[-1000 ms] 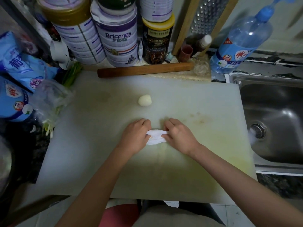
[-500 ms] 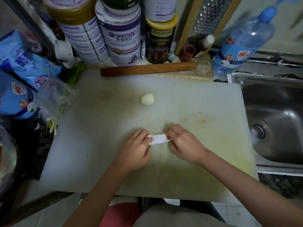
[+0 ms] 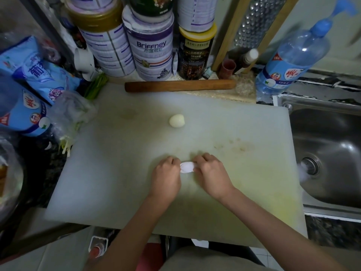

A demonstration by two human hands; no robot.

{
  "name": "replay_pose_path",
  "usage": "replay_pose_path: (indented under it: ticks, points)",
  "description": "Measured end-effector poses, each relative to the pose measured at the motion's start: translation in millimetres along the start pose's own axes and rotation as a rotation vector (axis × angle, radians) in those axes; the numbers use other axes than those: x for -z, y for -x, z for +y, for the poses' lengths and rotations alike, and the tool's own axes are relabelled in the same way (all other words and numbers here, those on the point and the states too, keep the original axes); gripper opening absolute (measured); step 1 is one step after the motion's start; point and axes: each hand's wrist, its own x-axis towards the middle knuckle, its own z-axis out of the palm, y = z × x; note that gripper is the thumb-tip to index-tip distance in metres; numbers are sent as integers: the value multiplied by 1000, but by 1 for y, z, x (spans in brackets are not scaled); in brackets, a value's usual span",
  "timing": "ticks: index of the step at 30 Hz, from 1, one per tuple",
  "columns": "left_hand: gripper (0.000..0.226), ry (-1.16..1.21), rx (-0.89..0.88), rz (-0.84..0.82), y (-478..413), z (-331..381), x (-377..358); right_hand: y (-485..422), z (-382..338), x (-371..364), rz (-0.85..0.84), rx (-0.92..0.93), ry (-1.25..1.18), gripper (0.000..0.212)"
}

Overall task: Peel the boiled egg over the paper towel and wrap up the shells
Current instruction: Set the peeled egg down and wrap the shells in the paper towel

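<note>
A peeled white egg [image 3: 176, 120] lies alone on the pale cutting board [image 3: 121, 173], toward its far side. Nearer to me, a small white paper towel bundle [image 3: 187, 167] rests on the board between my hands. My left hand [image 3: 166, 178] pinches its left end with curled fingers. My right hand [image 3: 212, 173] pinches its right end the same way. Whatever the towel encloses is hidden; no shells show.
A wooden rolling pin [image 3: 179, 85] lies along the board's far edge, with several tall cans [image 3: 150, 47] behind it. A blue water bottle [image 3: 293, 55] stands at the back right. The steel sink [image 3: 328, 153] adjoins the board's right side. Blue bags and greens [image 3: 64, 114] crowd the left.
The towel has gone from a flat folded strip to a shorter, rounder bundle. Both hands have drawn closer together on it, fingers curling tighter. The egg has not moved.
</note>
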Motion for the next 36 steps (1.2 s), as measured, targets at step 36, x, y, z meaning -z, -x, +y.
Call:
replay_pose_path:
  ticks: [36]
  points:
    - [21, 2030, 886, 373, 29, 84, 39, -9, 17, 71, 80, 467, -514, 41]
